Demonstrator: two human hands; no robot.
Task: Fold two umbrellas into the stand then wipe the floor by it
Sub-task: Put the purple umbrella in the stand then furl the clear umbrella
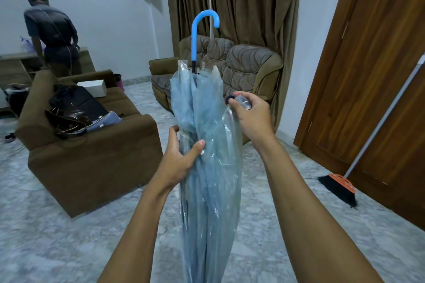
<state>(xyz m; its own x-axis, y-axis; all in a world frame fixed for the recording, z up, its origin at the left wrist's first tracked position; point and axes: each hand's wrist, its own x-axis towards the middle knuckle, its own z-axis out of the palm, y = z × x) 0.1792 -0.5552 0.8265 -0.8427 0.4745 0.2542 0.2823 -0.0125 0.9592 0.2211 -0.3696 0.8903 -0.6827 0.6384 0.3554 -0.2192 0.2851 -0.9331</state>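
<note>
marble floor all round, pale and bare near the feet. brown sofa to the left, loaded with bags; patterned armchair straight ahead against the curtain. wooden door on the right with a broom leaning on it. another person bent over at the far left. no stand in view.

centre frame, held upright over the floor: translucent blue umbrella, collapsed but loose, canopy bunched in crinkled folds, blue hook handle at the top.

left hand wrapped round the gathered canopy at mid-height, thumb across the front. right hand pinched on the closing strap at the canopy's right edge, pulled clear of the folds.

likely light, with a stiff shaft inside and soft, slick plastic outside that slides and springs open unless squeezed. best held firmly round the ribs while winding the strap; thin film probably creases or tears under a hard tug.
</note>
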